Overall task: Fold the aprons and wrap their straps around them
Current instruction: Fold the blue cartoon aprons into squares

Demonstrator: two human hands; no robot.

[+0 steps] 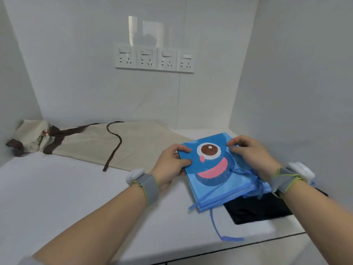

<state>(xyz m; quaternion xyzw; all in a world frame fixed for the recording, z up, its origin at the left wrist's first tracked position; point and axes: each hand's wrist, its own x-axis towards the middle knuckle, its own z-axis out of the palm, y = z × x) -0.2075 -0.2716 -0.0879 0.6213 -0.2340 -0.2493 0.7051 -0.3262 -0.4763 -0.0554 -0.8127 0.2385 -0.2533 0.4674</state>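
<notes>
- The folded blue apron lies on the white counter, right of centre, its near right corner overlapping a black inset panel
- No brand, label or writing can be read anywhere; the apron's top face carries only a cartoon print of one brown eye and a pink mouth
- Its long axis runs from the near edge away toward the back wall, leaning slightly to the left, with the eye at the far end
- The left hand grips the apron's left edge, thumb on top and fingers apparently curled underneath
- The right hand has bent fingers pinching the far right edge
- Thin blue straps trail loose off the near edge
- A beige apron with brown straps lies spread behind, stretching left to right, its left end bunched in the corner
- Four wall sockets sit above
</notes>
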